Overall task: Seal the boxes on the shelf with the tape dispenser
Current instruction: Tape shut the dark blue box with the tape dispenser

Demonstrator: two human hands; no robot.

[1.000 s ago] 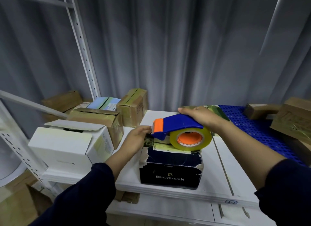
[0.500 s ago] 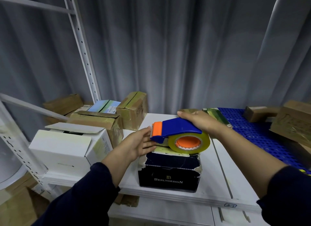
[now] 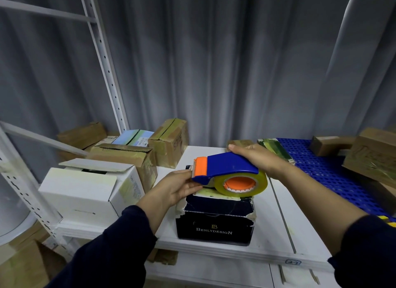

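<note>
The blue tape dispenser (image 3: 227, 165), with its orange head and a yellowish clear roll on an orange hub, is hovering just over the torn navy "BENLYDESIGN" box (image 3: 214, 223) on the white shelf (image 3: 280, 214). The right hand (image 3: 257, 159) is gripping its handle. The left hand (image 3: 173, 187) is touching the toothed front end, but I cannot tell whether it is pinching anything. A white box (image 3: 85, 193) is sitting to the left.

**Views:** one. Head camera, wide-angle, worn by the person.
**Facing:** forward and tilted down.
**Range:** near to the flat white shelf board (image 3: 267, 230).
**Frame centre:** blue-and-orange plastic tape dispenser (image 3: 227, 165), above the dark navy cardboard box (image 3: 214, 225).
**Bottom edge:** left dark sleeve (image 3: 111, 249) and right dark sleeve (image 3: 368, 251) enter here.
**Upper half:** grey pleated curtain (image 3: 235, 62).
**Left side:** white perforated metal upright (image 3: 102, 58), leaning with the lens.
</note>
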